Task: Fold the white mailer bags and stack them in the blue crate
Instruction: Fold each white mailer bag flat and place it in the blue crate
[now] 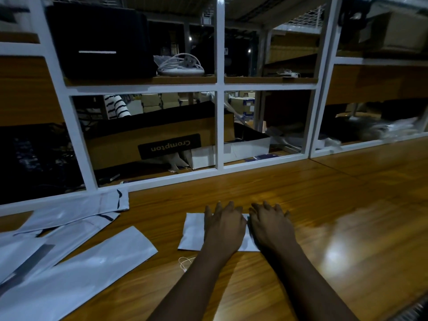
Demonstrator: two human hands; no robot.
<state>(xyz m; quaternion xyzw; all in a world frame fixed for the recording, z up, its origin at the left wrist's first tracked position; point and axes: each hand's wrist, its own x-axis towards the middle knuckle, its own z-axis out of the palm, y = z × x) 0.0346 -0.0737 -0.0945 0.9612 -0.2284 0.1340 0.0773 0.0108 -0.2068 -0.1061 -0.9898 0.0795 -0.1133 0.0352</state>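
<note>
Both hands lie flat, palms down and side by side, on a folded white mailer bag (193, 232) in the middle of the wooden worktop (335, 212). The left hand (224, 224) has its fingers straight and close together, pressing on the middle of the bag. The right hand (270, 225) is spread just as flat over the bag's right end, with its fingertips reaching past the far edge onto the wood. Neither hand grips anything. The bag's left part shows bare beside the left wrist. A small loop of pale string (186, 262) lies on the wood just nearer than the bag. To the left, well apart from the hands, a loose pile of unfolded white mailer bags (76, 256) overlaps itself; some show dark strips and dark printed marks too small to read. Behind the worktop stands a white shelf frame (220, 93). In its lower bay a brown cardboard box (120, 144) carries a black label with the word "Crompton" (170, 145) printed upside down. On the upper shelf sits a black box (99, 40) with a plain white line and, beside it, a coiled white cable (180, 66).
</note>
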